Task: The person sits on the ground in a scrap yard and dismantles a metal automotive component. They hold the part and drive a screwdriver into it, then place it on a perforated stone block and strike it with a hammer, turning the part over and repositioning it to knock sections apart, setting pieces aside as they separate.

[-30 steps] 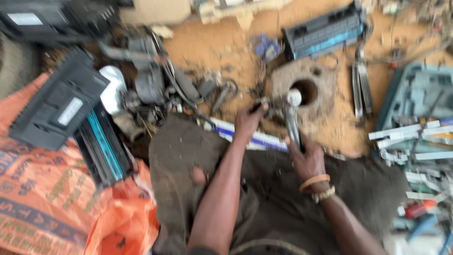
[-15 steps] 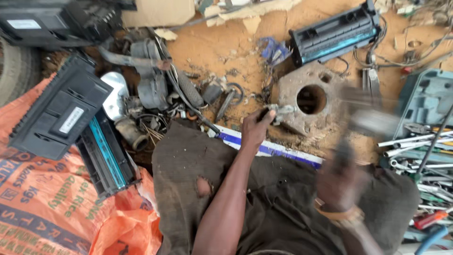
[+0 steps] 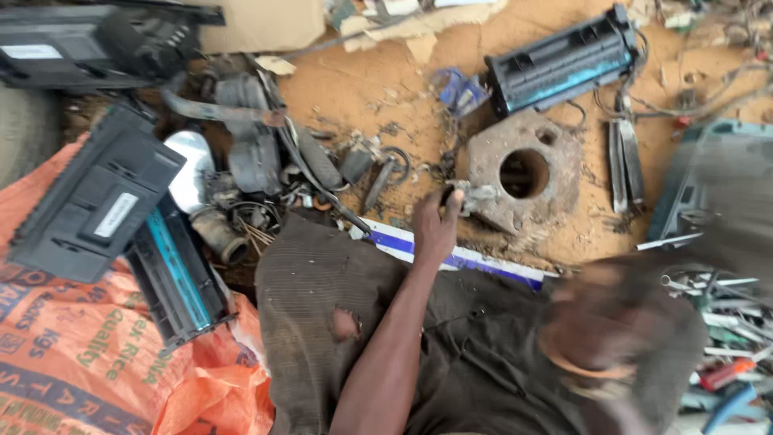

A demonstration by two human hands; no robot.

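Observation:
My left hand (image 3: 435,225) is closed on a small grey metal part (image 3: 475,195) and presses it against the left edge of a rusty metal block (image 3: 555,161) with a round hole. My right hand (image 3: 600,322) is a blur at the lower right, over my dark trousers (image 3: 314,282), with a bracelet at the wrist. A grey smear above it looks like the hammer (image 3: 725,209) it grips, raised up and to the right of the block.
Black toner cartridges lie at the top right (image 3: 564,60) and at the left (image 3: 97,201), on an orange sack (image 3: 80,354). Scrap hoses and metal bits (image 3: 258,161) are heaped left of the block. Loose tools (image 3: 725,322) and a blue-grey case (image 3: 684,185) sit at the right.
My right hand has swung the hammer off the block, back toward me and to the right. My left hand has kept the small part at the block.

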